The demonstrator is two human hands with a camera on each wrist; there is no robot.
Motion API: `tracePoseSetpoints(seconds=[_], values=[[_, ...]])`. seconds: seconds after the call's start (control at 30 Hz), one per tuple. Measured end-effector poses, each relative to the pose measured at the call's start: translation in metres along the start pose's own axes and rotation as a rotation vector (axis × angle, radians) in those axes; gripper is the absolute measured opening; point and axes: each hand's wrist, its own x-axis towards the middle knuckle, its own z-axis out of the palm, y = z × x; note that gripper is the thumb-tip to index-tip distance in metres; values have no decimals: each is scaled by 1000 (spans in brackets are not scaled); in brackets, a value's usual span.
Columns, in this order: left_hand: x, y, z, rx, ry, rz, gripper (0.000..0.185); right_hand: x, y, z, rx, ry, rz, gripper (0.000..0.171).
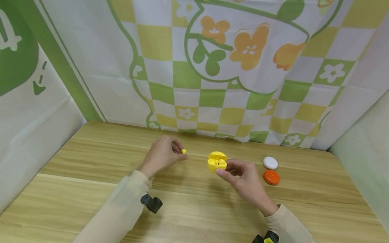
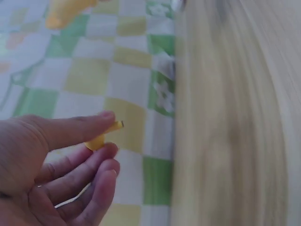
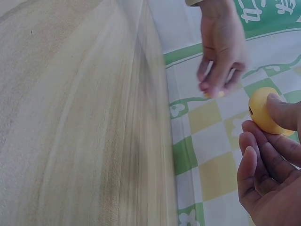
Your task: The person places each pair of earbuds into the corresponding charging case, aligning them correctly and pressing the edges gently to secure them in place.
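Observation:
Between thumb and fingertips, my left hand (image 1: 163,153) pinches a small yellow earbud (image 2: 97,142), its stem poking out past the thumb in the left wrist view. To the right, my right hand (image 1: 248,181) grips a rounded yellow earbud case (image 1: 216,166) above the table. The case's lid is raised, and its inside faces the head camera. A yellow piece like a second earbud shows in it, though too small to be sure. In the right wrist view only the outside of the case (image 3: 264,109) shows, held between thumb and fingers. A gap separates the two hands.
A white round case (image 1: 270,163) and an orange round case (image 1: 271,177) lie on the wooden table (image 1: 190,208), right of my right hand. Behind the table hangs a checked, flowered cloth (image 1: 212,97). Each sleeve carries a black wrist device (image 1: 151,203).

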Motion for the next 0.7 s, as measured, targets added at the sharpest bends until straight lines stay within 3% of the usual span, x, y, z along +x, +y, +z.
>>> tracePoseSetpoints(seconds=[0.27, 0.5, 0.7], values=[[-17, 37, -3, -114, 52, 195, 22, 1, 1, 0, 9, -1, -3, 23], [-29, 58, 3, -250, 106, 346, 21, 1, 2, 0, 12, 5, -29, 22], [-30, 63, 17, -188, 182, 477, 19, 2, 2, 1, 10, 9, -51, 20]])
